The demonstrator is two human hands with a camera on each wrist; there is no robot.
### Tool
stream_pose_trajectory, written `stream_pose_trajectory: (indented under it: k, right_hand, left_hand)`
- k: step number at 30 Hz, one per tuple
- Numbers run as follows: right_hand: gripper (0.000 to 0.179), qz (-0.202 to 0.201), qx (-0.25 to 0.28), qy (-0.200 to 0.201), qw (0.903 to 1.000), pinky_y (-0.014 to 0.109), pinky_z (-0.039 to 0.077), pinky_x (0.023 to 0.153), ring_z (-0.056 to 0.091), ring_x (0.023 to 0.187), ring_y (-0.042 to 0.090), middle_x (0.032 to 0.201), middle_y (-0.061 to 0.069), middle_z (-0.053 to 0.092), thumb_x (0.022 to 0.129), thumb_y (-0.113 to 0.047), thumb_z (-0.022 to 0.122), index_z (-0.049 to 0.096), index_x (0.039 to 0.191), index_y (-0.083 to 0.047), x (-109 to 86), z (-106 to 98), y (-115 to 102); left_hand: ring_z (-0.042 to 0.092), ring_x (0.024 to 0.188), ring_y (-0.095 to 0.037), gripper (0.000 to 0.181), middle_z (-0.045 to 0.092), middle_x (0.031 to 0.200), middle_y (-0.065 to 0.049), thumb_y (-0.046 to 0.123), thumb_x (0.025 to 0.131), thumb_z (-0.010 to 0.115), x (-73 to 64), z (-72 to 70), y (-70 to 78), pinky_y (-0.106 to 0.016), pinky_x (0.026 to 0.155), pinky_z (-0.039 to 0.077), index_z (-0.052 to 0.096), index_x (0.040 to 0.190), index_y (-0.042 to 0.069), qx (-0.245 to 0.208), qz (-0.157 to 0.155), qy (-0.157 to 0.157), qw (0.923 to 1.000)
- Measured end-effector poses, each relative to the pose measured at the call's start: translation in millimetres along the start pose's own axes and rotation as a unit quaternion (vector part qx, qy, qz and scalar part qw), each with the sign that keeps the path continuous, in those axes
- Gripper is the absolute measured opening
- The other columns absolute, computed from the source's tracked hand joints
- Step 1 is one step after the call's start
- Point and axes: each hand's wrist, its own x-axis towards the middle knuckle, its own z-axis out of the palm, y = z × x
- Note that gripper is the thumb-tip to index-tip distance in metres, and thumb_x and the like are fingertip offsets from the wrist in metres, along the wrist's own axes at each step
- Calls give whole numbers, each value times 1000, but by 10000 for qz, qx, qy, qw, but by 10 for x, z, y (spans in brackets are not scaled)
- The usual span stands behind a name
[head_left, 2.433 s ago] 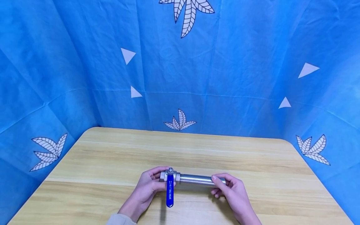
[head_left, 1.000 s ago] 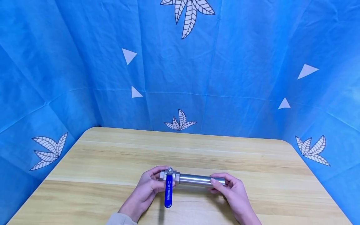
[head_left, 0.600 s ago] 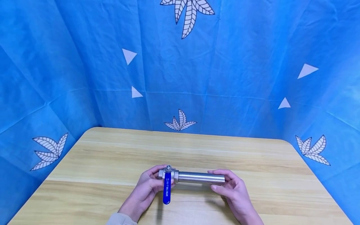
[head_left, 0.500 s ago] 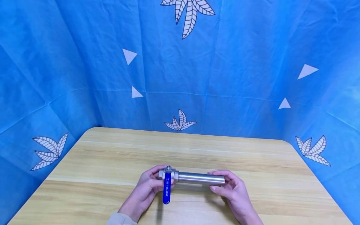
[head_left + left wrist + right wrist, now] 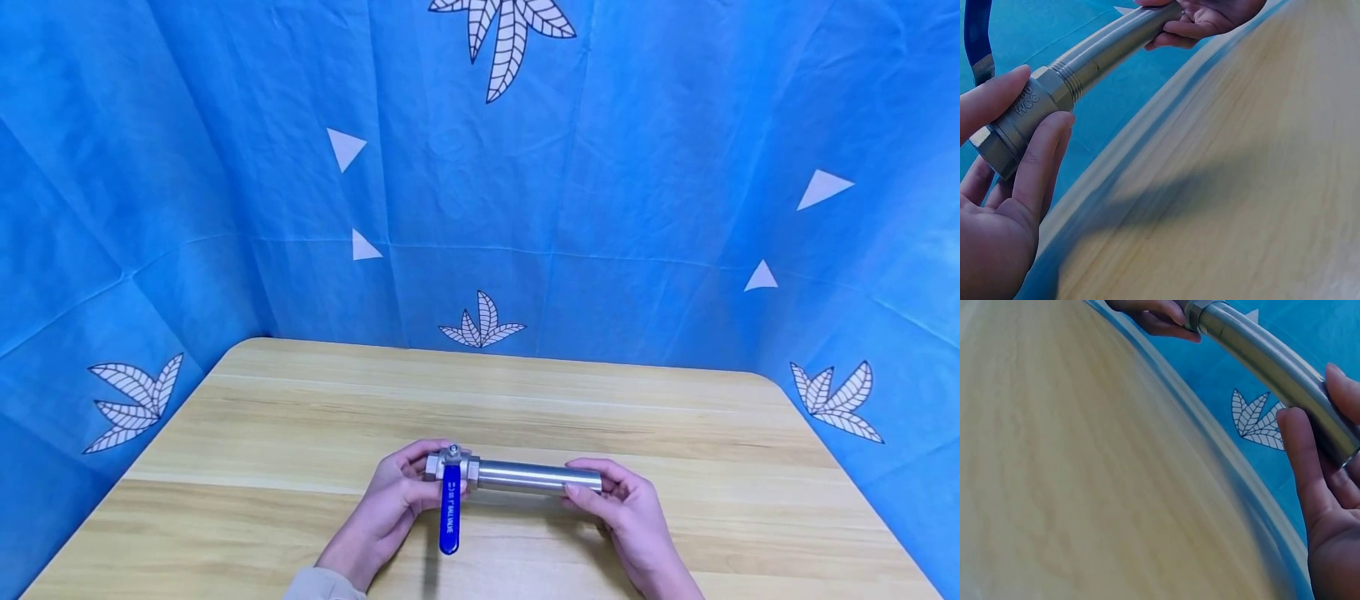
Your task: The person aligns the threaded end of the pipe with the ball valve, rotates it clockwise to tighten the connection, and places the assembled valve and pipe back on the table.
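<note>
A metal ball valve (image 5: 473, 472) with a blue lever (image 5: 449, 517) is gripped by my left hand (image 5: 386, 508), thumb in front and fingers behind. From its right side runs a straight steel pipe (image 5: 525, 477), held level above the table. My right hand (image 5: 637, 521) holds the pipe's free end between thumb and fingers. In the left wrist view, several turns of screw thread (image 5: 1066, 78) show where the pipe enters the valve body (image 5: 1025, 112). The right wrist view has the pipe (image 5: 1266, 369) lying between the thumb and fingers of the right hand (image 5: 1335, 537).
Below the hands lies a light wood-grain table (image 5: 300, 417) with rounded far corners. A blue cloth (image 5: 637, 208) with white leaves and triangles hangs behind it and at both sides. The hands' shadows fall on the tabletop.
My right thumb was on the pipe, dropped below it about half a second ago, and now touches its near side again. The valve and lever have shifted slightly right and down since then.
</note>
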Motion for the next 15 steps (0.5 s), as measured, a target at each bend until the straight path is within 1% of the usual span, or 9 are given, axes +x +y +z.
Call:
stream_pose_trajectory:
  k: [3, 5, 11, 15]
  right_hand:
    - [36, 79, -62, 44, 9999, 36, 68, 89, 81, 93, 20, 105, 7, 83, 93, 3, 76, 67, 126, 13, 6, 13, 3]
    - [35, 158, -126, 103, 9997, 36, 69, 87, 81, 91, 20, 104, 7, 83, 93, 1, 76, 68, 125, 12, 9, 22, 2]
    - [24, 334, -330, 140, 9988, 36, 69, 83, 81, 84, 21, 99, 5, 84, 99, -7, 74, 72, 119, 4, 20, 28, 0]
    - [22, 448, -426, 153, 9980, 35, 70, 81, 81, 83, 21, 96, 4, 84, 101, -12, 73, 72, 118, 1, 26, 29, 5]
  left_hand:
    - [72, 119, -22, 68, 76, 133, -7, -8, 81, 81, 1, 3, -2, -38, 100, 65, 59, 145, 0, 33, 21, 0, 10000]
    - [72, 119, -23, 67, 76, 134, -7, -8, 81, 81, 3, 3, -5, -38, 100, 64, 60, 144, 1, 33, 25, -2, 10000]
    - [71, 119, -23, 62, 76, 133, -7, -7, 80, 81, 5, -1, -16, -38, 99, 64, 64, 139, 3, 50, 57, -28, 10000]
    - [71, 118, -23, 60, 77, 132, -7, -8, 80, 81, 7, -3, -25, -38, 99, 64, 65, 136, 3, 54, 88, -71, 9999]
